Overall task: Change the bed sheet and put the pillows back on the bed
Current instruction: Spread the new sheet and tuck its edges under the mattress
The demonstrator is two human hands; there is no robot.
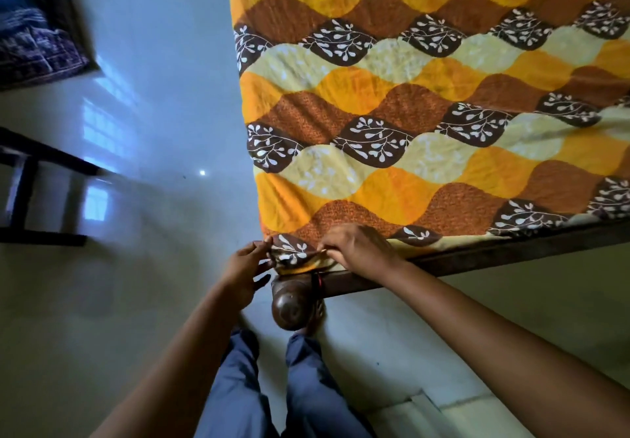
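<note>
Two hands: left hand (243, 269) and right hand (358, 250) pinch the bed sheet (426, 113) corner.
Cut off: bed sheet, beyond the fingers rightward.
Hidden: right fingers' tips, curled under.
Below fingers: bedpost (293, 303).

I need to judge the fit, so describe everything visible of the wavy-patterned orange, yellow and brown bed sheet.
The woven-looking bed sheet, printed with wavy scales of pale yellow, orange, rust and dark brown with white leaf sprigs, lies spread nearly flat over the bed, lightly creased. Its near corner is bunched above the dark wooden bed frame, where the left hand and right hand pinch it.
</note>
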